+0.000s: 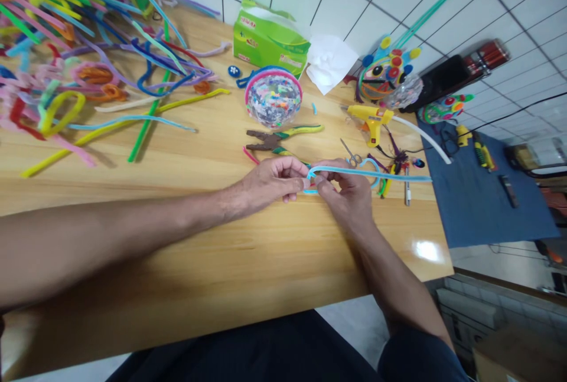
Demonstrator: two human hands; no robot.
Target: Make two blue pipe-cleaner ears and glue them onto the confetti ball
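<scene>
Light-blue pipe cleaner | bent end pinched between fingertips of left hand and right hand | long tail stretching rightward, nearer the right hand

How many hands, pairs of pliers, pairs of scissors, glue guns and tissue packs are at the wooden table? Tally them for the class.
Hands: left hand, right hand: 2
Pairs of pliers: 1
Pairs of scissors: 1
Glue gun: 1
Tissue pack: 1
Total: 6
</scene>
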